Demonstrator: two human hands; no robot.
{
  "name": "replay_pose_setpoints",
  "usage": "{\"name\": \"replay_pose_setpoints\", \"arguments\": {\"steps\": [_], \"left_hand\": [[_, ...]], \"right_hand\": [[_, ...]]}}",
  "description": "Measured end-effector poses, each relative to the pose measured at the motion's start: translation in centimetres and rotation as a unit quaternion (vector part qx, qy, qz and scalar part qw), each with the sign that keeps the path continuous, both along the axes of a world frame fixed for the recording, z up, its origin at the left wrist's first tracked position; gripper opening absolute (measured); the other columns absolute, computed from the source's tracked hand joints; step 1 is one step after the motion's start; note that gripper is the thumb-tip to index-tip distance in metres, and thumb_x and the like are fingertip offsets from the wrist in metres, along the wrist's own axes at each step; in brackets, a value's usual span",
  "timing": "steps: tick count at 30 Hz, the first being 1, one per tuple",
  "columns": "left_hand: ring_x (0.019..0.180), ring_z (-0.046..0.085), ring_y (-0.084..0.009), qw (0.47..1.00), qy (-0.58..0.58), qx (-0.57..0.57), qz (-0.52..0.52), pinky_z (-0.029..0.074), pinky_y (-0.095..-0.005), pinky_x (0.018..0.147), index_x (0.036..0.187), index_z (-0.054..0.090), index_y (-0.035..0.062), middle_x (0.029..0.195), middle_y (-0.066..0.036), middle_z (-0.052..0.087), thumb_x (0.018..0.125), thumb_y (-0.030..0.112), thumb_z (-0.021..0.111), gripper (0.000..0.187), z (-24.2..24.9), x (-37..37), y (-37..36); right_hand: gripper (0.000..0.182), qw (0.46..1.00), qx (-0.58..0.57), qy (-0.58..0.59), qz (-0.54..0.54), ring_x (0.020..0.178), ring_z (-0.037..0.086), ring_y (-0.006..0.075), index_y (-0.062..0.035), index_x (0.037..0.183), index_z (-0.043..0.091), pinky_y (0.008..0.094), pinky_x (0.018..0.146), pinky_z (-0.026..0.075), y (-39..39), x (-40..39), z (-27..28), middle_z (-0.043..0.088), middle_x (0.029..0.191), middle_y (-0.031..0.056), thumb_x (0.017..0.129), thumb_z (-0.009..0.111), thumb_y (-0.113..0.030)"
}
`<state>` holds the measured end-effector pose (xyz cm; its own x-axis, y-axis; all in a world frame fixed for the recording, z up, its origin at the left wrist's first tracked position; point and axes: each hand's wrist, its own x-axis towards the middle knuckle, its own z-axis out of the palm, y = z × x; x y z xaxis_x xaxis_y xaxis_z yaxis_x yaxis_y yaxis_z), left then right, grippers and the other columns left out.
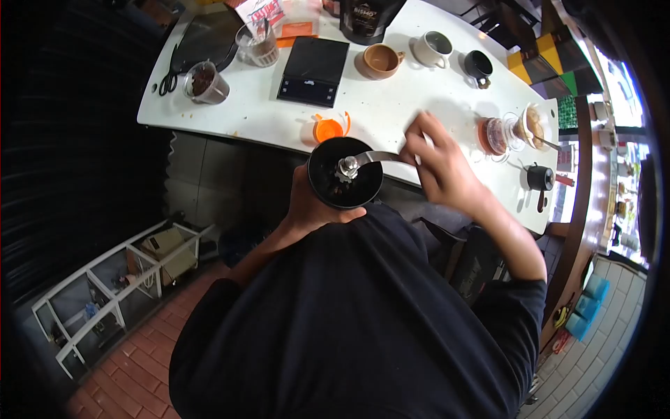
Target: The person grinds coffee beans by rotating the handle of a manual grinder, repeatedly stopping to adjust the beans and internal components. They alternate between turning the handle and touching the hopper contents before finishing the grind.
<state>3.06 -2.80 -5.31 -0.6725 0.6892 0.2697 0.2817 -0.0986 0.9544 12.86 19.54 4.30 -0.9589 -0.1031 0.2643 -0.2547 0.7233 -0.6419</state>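
My left hand (pixel 310 199) is wrapped round a black manual coffee grinder (pixel 319 183), held upright in front of my chest at the table's near edge. Its open top shows a metal hub and a few brown bits inside. From the hub a silver crank handle (pixel 382 156) reaches right to my right hand (pixel 443 164), whose fingers close over its end; the knob is hidden and the hand is slightly blurred. Just beyond the grinder lies an orange plastic lid (pixel 328 129). A black digital scale (pixel 314 70) sits farther back on the table.
On the white table (pixel 251 112) stand a cup of dark grounds (pixel 207 82), another clear cup (pixel 258 45), a brown cup (pixel 381 61), a white mug (pixel 433 49), a black cup (pixel 479 64) and a glass dripper set (pixel 497 136). Scissors (pixel 167 84) lie left; a black bag (pixel 364 21) stands behind.
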Motion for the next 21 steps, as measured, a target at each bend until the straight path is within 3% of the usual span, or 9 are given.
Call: {"name": "replay_pose_setpoints", "arguments": {"steps": [3,5,8,9,10,14,17,18,21], "left_hand": [[0.086,0.074,-0.0228,0.997,0.071,-0.03,-0.004,0.059,-0.0337,0.079,0.112,0.063,0.001,0.096,-0.01,0.073,0.058,0.042,0.095,0.075,-0.6,-0.5,0.4],[0.085,0.074,-0.0191,0.998,0.059,-0.01,-0.02,0.059,-0.0327,0.078,0.112,0.063,0.0008,0.095,-0.009,0.073,0.058,0.038,0.095,0.073,-0.2,-0.2,1.1],[0.082,0.07,-0.0122,0.987,-0.109,-0.049,-0.105,0.059,-0.0297,0.076,0.111,0.064,0.0004,0.091,-0.005,0.074,0.057,0.034,0.097,0.072,0.0,0.1,2.2],[0.095,0.07,-0.0174,0.972,-0.142,-0.12,-0.142,0.057,-0.0347,0.085,0.119,0.061,0.0003,0.107,-0.008,0.072,0.055,0.04,0.097,0.083,1.6,0.0,2.4],[0.095,0.07,-0.0174,0.971,-0.138,-0.122,-0.152,0.057,-0.0347,0.085,0.119,0.061,0.0003,0.107,-0.008,0.072,0.055,0.04,0.097,0.083,1.7,0.3,2.6],[0.104,0.067,-0.0204,0.97,0.042,-0.129,-0.203,0.054,-0.0381,0.092,0.124,0.057,0.0008,0.118,-0.011,0.067,0.054,0.044,0.097,0.091,0.7,1.6,2.1],[0.111,0.065,-0.0227,0.952,0.17,-0.128,-0.22,0.052,-0.0406,0.096,0.127,0.054,0.0012,0.127,-0.012,0.063,0.054,0.047,0.097,0.097,-0.8,2.2,1.3],[0.122,0.058,-0.0259,0.956,0.246,-0.07,-0.147,0.047,-0.0444,0.104,0.133,0.049,0.003,0.139,-0.013,0.054,0.051,0.054,0.097,0.107,-1.6,1.9,1.1],[0.098,0.07,-0.0271,0.976,0.18,0.007,-0.118,0.055,-0.0399,0.092,0.121,0.057,0.0013,0.11,-0.011,0.069,0.047,0.05,0.098,0.097,0.8,1.1,2.4]], "right_hand": [[0.02,0.981,0.046,0.08,0.169,0.083,0.052,0.0291,-0.0077,0.085,0.06,0.0397,0.076,0.046,-3.1,2.9,1.9,0.047,0.09,0.0115,0.065,0.065,-0.01],[0.019,0.957,0.069,0.157,0.233,0.082,0.052,0.025,-0.013,0.081,0.062,0.0416,0.075,0.046,-6.0,3.0,2.5,0.049,0.09,0.006,0.063,0.068,-0.019],[0.026,0.942,0.01,0.186,0.28,0.094,0.053,0.0254,-0.0133,0.094,0.068,0.0398,0.084,0.046,-9.1,1.2,2.4,0.053,0.104,0.0079,0.07,0.069,-0.023],[0.026,0.936,0.016,0.196,0.291,0.101,0.053,0.0253,-0.0119,0.098,0.071,0.0398,0.086,0.047,-9.8,-0.1,2.9,0.056,0.109,0.009,0.074,0.067,-0.023],[0.026,0.932,0.035,0.197,0.302,0.103,0.054,0.0252,-0.0111,0.099,0.072,0.04,0.087,0.047,-10.7,-1.2,2.8,0.056,0.111,0.0095,0.076,0.066,-0.023],[0.029,0.934,0.057,0.197,0.291,0.108,0.054,0.0265,-0.0087,0.105,0.072,0.0414,0.09,0.048,-11.1,-6.2,3.1,0.057,0.109,0.01,0.081,0.064,-0.023],[0.033,0.95,0.029,0.17,0.26,0.103,0.058,0.032,-0.0014,0.108,0.069,0.0417,0.094,0.05,-8.9,-9.4,2.6,0.058,0.102,0.0161,0.077,0.065,-0.01],[0.031,0.954,-0.005,0.184,0.238,0.101,0.059,0.0338,0.0005,0.106,0.068,0.0422,0.09,0.05,-8.0,-10.2,2.0,0.057,0.099,0.0169,0.075,0.064,-0.005],[0.017,0.958,-0.067,0.192,0.203,0.087,0.059,0.0346,0.0027,0.085,0.057,0.0427,0.071,0.048,-5.8,-11.8,1.3,0.051,0.084,0.0145,0.07,0.059,0.009]]}}
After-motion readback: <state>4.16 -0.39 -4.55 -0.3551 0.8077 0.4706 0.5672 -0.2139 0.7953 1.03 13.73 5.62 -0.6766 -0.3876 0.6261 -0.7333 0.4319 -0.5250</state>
